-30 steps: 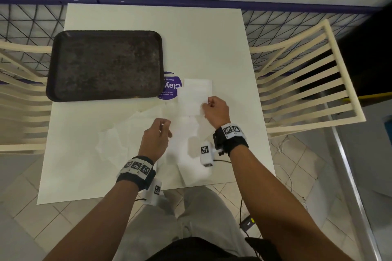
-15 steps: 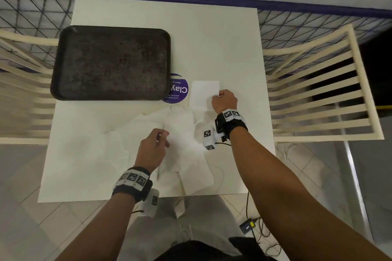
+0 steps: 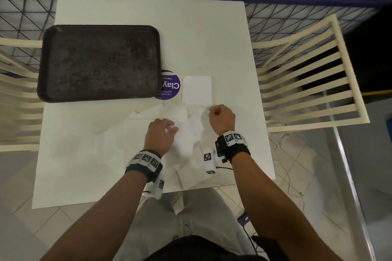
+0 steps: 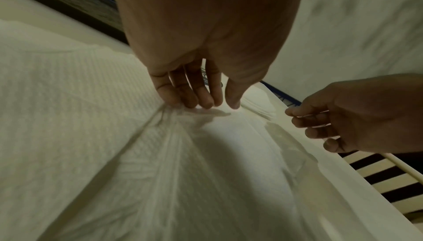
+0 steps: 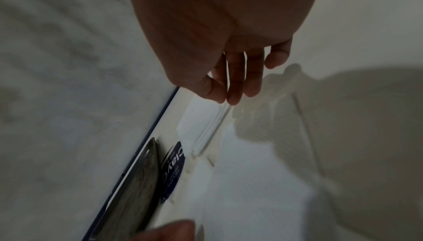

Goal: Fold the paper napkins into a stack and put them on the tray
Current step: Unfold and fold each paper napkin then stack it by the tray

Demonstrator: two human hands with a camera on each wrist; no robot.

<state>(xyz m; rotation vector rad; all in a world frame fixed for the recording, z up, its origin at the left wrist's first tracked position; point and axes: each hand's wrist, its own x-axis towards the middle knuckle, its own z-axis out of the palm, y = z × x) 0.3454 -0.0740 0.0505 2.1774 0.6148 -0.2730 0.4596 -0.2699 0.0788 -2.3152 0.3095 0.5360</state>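
Observation:
A dark tray (image 3: 99, 63) lies bare at the table's back left. To its right sits a small stack of folded white napkins (image 3: 197, 90). Several loose unfolded napkins (image 3: 131, 133) are spread in front of it. My left hand (image 3: 172, 128) rests on them; in the left wrist view its fingertips (image 4: 194, 102) and thumb gather one loose napkin (image 4: 183, 145) into a ridge. My right hand (image 3: 214, 111) hovers at the stack's near right corner. Its fingers are curled, thumb against index (image 5: 225, 98), just above the stack's edge (image 5: 213, 123), and I see nothing held.
A round purple sticker (image 3: 170, 86) shows between tray and stack. The white table (image 3: 191, 34) is flanked by slatted cream chairs on the left (image 3: 14, 82) and right (image 3: 307, 82). A wire fence (image 3: 286, 19) runs behind. Some napkins overhang the near edge (image 3: 191, 184).
My right hand carried a folded napkin forward onto the stack, left it there and drew back a little. My left hand stayed on the loose napkins.

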